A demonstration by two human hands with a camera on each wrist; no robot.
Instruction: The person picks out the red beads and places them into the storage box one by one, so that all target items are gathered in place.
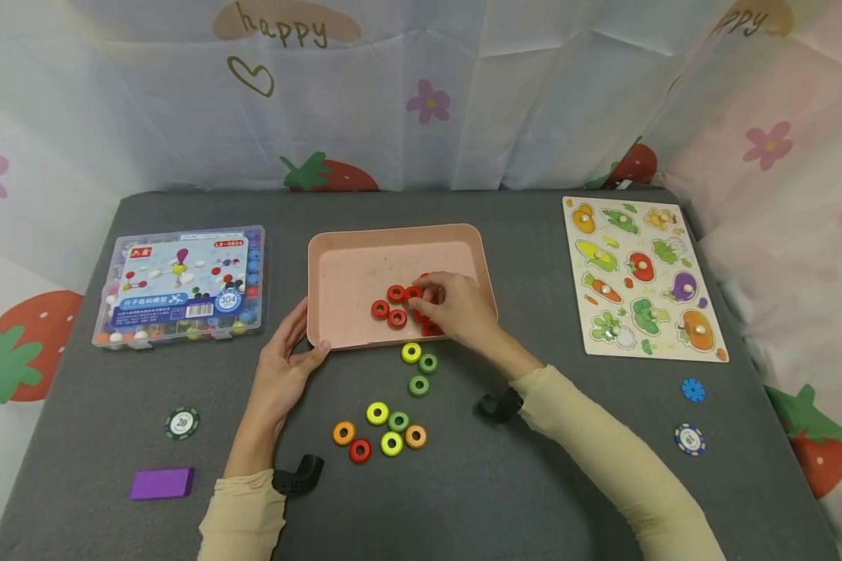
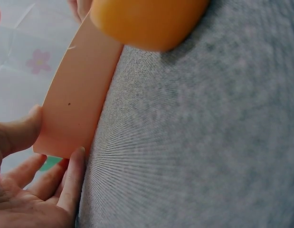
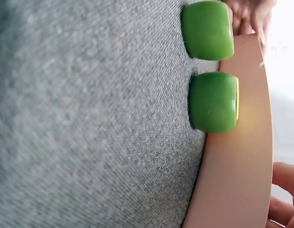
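Observation:
A pink tray (image 1: 351,269) lies at the middle of the table. My left hand (image 1: 286,362) holds its front left corner, thumb at the rim; in the left wrist view the fingers (image 2: 73,183) reach round the corner. Inside the tray, several red rings (image 1: 380,310) lie toward the right front. My right hand (image 1: 459,308) reaches over the front rim among them, thumb and forefinger pinching a red ring (image 1: 412,293). The palm hides part of the pile. Right in front of the tray are a yellow ring (image 1: 411,353) and two green rings (image 1: 419,386).
Nearer me lie more rings, including an orange ring (image 1: 344,433) and a red ring (image 1: 360,450). Left are a plastic case (image 1: 182,284), a poker chip (image 1: 182,423) and a purple block (image 1: 162,484). Right are a vegetable puzzle board (image 1: 642,304), a blue disc (image 1: 692,389) and another chip (image 1: 690,439).

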